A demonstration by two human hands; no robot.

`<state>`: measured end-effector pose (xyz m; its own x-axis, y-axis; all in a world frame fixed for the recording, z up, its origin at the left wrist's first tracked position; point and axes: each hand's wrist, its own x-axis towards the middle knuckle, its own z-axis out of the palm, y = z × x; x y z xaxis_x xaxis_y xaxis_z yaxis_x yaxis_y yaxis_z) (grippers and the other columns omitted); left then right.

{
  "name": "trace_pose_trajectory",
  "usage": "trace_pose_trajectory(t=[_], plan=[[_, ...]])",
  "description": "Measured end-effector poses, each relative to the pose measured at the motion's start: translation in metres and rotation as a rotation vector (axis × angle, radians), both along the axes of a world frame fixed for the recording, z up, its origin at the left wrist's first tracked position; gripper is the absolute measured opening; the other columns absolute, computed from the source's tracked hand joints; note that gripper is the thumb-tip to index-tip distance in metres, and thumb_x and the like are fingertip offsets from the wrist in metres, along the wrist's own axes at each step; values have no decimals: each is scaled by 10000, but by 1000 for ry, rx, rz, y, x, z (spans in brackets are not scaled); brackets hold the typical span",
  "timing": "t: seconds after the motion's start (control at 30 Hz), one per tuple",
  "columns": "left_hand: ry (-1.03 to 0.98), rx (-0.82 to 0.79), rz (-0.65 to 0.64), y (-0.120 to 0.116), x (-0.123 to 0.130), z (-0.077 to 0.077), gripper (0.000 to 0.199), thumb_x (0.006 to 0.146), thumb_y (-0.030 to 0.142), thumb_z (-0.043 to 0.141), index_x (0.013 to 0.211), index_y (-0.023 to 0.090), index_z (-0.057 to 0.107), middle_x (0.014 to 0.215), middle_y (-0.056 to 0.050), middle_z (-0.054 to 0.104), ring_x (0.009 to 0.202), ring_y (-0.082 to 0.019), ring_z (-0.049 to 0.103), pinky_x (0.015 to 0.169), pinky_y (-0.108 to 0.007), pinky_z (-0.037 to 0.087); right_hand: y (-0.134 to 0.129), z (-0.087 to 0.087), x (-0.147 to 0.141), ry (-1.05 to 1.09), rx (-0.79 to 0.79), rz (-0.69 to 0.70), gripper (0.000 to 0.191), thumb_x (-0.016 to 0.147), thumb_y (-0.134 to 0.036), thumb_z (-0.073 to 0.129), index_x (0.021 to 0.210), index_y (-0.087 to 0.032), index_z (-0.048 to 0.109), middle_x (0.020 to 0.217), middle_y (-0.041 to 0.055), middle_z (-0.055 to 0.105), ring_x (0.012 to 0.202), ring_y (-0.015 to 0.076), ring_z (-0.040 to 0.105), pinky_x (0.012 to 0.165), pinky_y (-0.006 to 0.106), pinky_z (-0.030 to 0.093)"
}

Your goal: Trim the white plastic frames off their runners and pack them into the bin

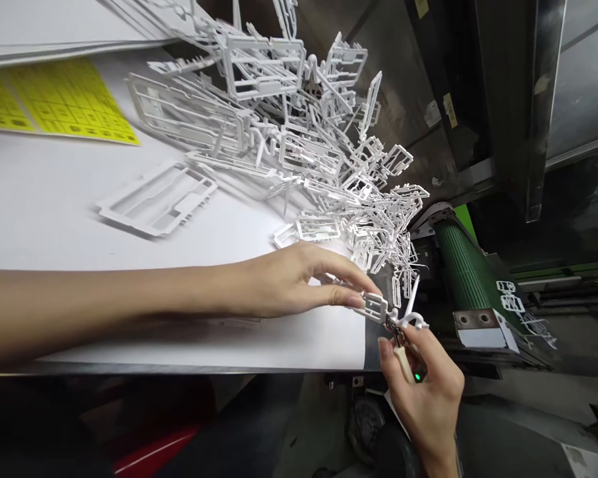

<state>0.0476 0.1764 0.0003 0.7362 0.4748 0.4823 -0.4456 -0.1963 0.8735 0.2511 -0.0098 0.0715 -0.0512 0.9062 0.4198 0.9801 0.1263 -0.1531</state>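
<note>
My left hand (pixel 313 279) reaches in from the left, thumb and fingers pinching a small white plastic frame (pixel 375 307). A curved white sprue (pixel 414 321) with a pointed stem sticks out at the far end of that frame. In my right hand (pixel 426 378) is a pair of nippers (pixel 403 362) with cream handles. The metal jaws are at the joint between frame and sprue; whether they have closed on it I cannot tell. Both hands are near the table's front right corner. One larger white frame (pixel 159 199) lies apart on the white sheet, left of the pile.
A tangled heap of white moulded frames and sprues (pixel 319 153) covers the table's far right side. Yellow printed labels (pixel 74 99) lie at the upper left on the white sheet (pixel 40 226). Beyond the right corner runs a green conveyor belt (pixel 463 272) carrying some white pieces (pixel 512 303).
</note>
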Motion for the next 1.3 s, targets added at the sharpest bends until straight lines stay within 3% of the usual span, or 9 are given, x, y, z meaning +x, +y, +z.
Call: trace_pose_trajectory(t=[0.27,0.8,1.1,1.3], plan=[[-79,26,60,0,2,-2,236,906,100,731,1065,236,840,1021,-6,832,936,-135,793,840,-184,594,4,2,-3,-51,7,54,61,1068,-236,695,1121,-223,668,878,-13,583,667,149,515,631,261,446],[-65,41,86,0,2,-2,264,884,104,768,1059,286,843,1004,8,832,919,-143,796,808,-185,606,3,2,-2,-24,-25,52,59,1059,-223,696,1103,-217,657,904,-7,597,682,149,531,644,262,452],[3,17,73,0,0,1,221,882,128,761,1054,240,845,996,-1,832,918,-141,792,795,-178,586,3,-1,3,-1,-40,40,36,1048,-239,708,1064,-226,678,904,4,652,687,167,602,608,255,466],[132,-39,78,0,0,0,191,881,218,746,1042,242,847,1026,-7,829,931,-172,790,779,-219,599,8,0,1,132,-167,16,80,1057,-272,678,1020,-205,701,853,0,684,684,179,643,620,238,492]])
